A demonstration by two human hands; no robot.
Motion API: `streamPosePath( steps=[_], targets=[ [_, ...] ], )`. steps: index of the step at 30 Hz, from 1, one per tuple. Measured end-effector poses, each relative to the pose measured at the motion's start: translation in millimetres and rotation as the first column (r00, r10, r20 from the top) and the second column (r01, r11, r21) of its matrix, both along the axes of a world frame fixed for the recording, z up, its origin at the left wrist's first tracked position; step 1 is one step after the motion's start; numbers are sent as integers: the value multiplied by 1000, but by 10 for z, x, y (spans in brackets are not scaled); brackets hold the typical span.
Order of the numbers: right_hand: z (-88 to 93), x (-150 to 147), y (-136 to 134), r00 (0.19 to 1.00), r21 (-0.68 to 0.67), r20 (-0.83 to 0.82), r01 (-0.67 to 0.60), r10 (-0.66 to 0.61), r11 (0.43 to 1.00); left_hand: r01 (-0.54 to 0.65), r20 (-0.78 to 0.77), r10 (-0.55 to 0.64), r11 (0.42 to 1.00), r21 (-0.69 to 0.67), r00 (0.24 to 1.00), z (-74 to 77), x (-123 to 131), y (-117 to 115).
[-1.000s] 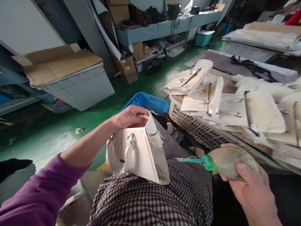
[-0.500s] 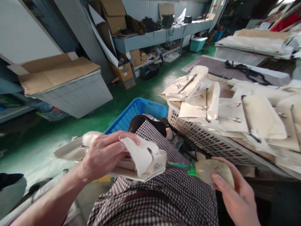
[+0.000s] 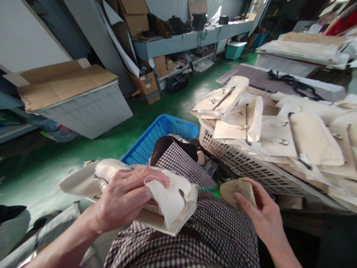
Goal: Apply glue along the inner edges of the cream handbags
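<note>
Over my lap, my left hand (image 3: 131,193) grips a white piece (image 3: 173,223) with a stiff angular edge, its fingers closed on a loose flap of white cloth (image 3: 169,193). A small dark slot shows in the cloth. My right hand (image 3: 259,204) is wrapped round a pale squeeze bottle (image 3: 237,191) with a green collar. The bottle's thin green nozzle (image 3: 205,189) points left, its tip close to the right edge of the white piece; whether they touch I cannot tell. Another pale part with cloth (image 3: 83,182) extends left beyond my left hand.
Beyond my knees stands a blue plastic basket (image 3: 142,143). At the right, a white basket (image 3: 237,156) sits below spread cream pieces with buckles (image 3: 276,137). A cardboard-topped box (image 3: 89,111) is at the left, and a long bench (image 3: 178,44) stands behind.
My right hand has moved left with the bottle, bringing the nozzle tip to the white piece's edge. The white piece in my left hand has tilted and come slightly lower.
</note>
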State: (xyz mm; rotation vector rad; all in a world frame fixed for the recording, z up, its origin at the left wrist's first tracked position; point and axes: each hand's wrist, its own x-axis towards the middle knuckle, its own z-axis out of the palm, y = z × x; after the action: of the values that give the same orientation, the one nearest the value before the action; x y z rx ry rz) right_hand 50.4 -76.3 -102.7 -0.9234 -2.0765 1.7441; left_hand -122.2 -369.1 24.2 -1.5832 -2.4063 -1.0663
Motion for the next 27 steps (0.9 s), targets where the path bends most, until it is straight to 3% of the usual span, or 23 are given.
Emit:
streamPosePath(
  steps=[9, 14, 20, 24, 27],
  targets=[
    [205, 32, -114, 998, -210, 61, 0, 14, 978, 33, 68, -34, 999, 8, 997, -128, 47, -24],
    [84, 51, -31, 995, -208, 83, -30, 48, 978, 37, 77, -39, 999, 15, 996, -103, 59, 3],
    [0, 37, -127, 994, -106, 6, 108, -108, 989, 42, 73, -43, 999, 15, 996, -117, 47, -7],
    [-68, 80, -118, 999, -76, -15, 41, -43, 996, 20, 86, -21, 1000, 12, 996, -135, 43, -8],
    [-91, 134, -69, 1000, -149, -2, 2, -2, 989, 27, 96, -28, 1000, 13, 995, -142, 45, -5]
  ],
)
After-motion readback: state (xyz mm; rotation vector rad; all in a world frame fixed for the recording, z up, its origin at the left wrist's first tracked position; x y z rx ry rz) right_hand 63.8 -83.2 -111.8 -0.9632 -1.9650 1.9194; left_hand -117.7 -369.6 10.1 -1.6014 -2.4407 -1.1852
